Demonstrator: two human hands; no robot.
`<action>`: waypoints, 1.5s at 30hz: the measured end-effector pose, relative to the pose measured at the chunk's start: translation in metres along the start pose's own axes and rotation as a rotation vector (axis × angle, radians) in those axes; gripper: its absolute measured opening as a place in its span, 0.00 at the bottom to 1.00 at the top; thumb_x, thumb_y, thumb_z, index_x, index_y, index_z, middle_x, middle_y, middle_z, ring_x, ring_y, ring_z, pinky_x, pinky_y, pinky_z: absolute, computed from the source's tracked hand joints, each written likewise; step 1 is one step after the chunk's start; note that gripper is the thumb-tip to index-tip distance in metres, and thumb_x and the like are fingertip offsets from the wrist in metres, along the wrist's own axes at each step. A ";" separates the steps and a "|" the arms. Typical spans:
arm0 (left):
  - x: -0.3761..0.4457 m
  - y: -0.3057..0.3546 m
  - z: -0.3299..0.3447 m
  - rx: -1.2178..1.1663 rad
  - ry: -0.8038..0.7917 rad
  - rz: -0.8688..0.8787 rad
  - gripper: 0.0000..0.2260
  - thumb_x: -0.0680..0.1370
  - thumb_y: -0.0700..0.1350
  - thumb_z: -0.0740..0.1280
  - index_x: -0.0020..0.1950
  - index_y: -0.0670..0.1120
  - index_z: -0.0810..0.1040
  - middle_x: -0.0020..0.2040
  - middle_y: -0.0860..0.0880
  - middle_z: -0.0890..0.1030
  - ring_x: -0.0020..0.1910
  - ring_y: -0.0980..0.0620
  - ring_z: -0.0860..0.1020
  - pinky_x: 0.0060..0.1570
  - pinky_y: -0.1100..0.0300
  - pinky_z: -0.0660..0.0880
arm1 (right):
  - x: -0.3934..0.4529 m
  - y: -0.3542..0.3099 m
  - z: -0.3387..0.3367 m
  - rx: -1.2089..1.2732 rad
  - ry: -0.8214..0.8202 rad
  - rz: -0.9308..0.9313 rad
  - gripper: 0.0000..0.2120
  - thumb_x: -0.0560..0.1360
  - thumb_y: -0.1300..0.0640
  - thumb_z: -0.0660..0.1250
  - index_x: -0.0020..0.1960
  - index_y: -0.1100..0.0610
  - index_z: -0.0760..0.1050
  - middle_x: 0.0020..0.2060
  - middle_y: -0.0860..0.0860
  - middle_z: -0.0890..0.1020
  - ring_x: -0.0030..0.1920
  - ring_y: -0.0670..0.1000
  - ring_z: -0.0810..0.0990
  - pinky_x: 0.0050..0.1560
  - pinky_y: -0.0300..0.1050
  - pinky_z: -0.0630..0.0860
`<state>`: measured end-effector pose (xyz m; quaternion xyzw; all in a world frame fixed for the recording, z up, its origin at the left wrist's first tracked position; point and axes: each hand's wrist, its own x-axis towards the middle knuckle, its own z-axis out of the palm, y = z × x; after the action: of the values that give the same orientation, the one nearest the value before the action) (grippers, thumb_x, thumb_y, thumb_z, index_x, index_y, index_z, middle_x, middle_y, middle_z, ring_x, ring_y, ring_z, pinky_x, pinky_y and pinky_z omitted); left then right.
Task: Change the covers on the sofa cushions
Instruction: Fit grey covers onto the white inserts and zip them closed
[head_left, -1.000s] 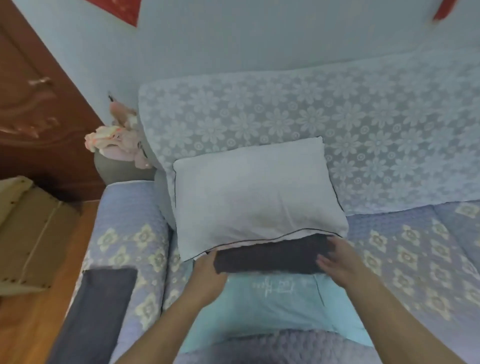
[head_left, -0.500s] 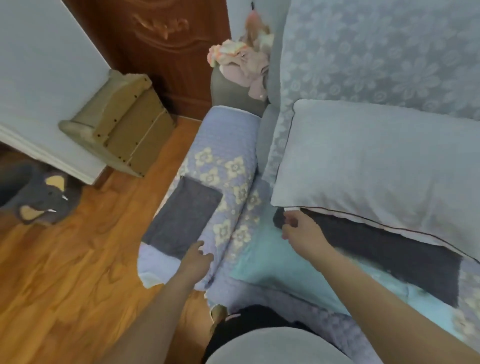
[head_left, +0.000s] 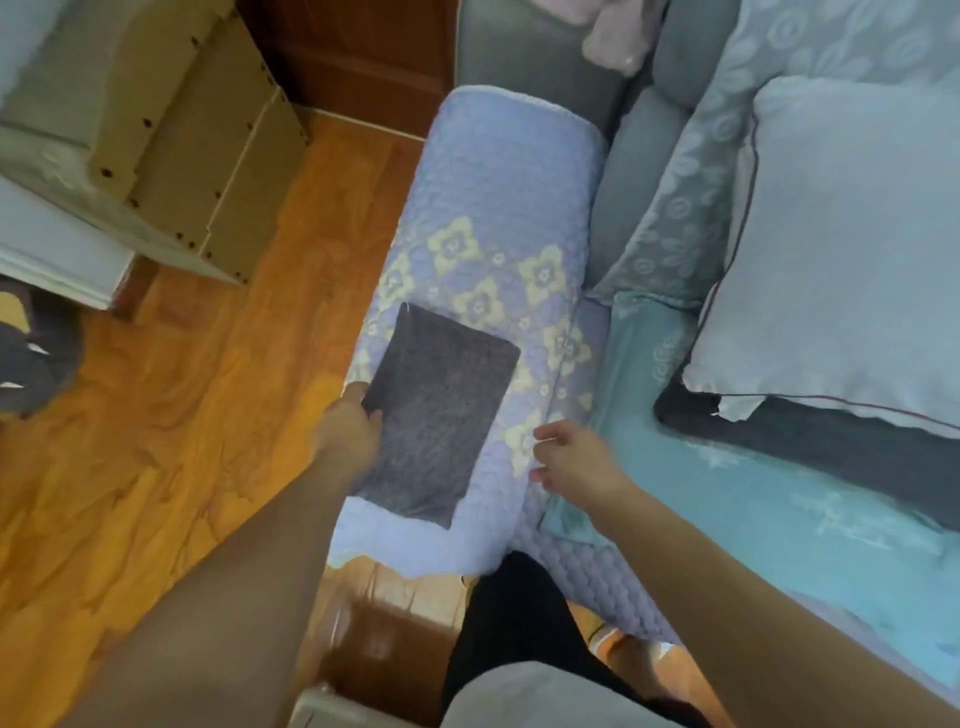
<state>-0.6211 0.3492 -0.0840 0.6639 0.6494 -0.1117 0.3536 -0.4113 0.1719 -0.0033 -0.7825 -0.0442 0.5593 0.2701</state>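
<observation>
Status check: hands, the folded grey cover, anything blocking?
Left hand gripping folded grey cover on the sofa armrest. Right hand open, beside it, empty. Nothing blocking.

arms: both bare, no sleeves in view | hands: left (head_left: 349, 431) and right (head_left: 576, 457) bare, no gloves | torso: grey top (head_left: 545, 699) | legs: black trousers (head_left: 511, 618)
</observation>
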 end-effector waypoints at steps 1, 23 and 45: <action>0.000 -0.002 0.001 -0.022 -0.050 -0.005 0.23 0.82 0.47 0.65 0.76 0.48 0.66 0.64 0.39 0.77 0.58 0.36 0.76 0.58 0.43 0.76 | -0.007 0.000 0.000 0.015 0.005 0.011 0.10 0.79 0.66 0.61 0.59 0.59 0.74 0.48 0.55 0.78 0.35 0.51 0.81 0.39 0.46 0.73; -0.419 0.253 0.010 -0.450 0.392 1.138 0.26 0.77 0.46 0.72 0.73 0.52 0.67 0.69 0.51 0.68 0.70 0.51 0.69 0.69 0.57 0.68 | -0.334 0.031 -0.276 -0.055 0.383 -1.101 0.20 0.77 0.71 0.63 0.52 0.46 0.80 0.48 0.35 0.83 0.51 0.34 0.80 0.48 0.27 0.74; -0.377 0.347 -0.044 -0.040 0.443 0.852 0.16 0.78 0.54 0.72 0.36 0.46 0.77 0.35 0.47 0.79 0.39 0.45 0.78 0.37 0.52 0.70 | -0.331 0.185 -0.544 -0.260 0.990 -0.362 0.07 0.79 0.65 0.64 0.50 0.57 0.80 0.46 0.59 0.80 0.41 0.58 0.75 0.40 0.49 0.71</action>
<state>-0.3581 0.1132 0.2892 0.8718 0.3813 0.1999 0.2337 -0.0876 -0.3114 0.3153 -0.9593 -0.1147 0.0583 0.2515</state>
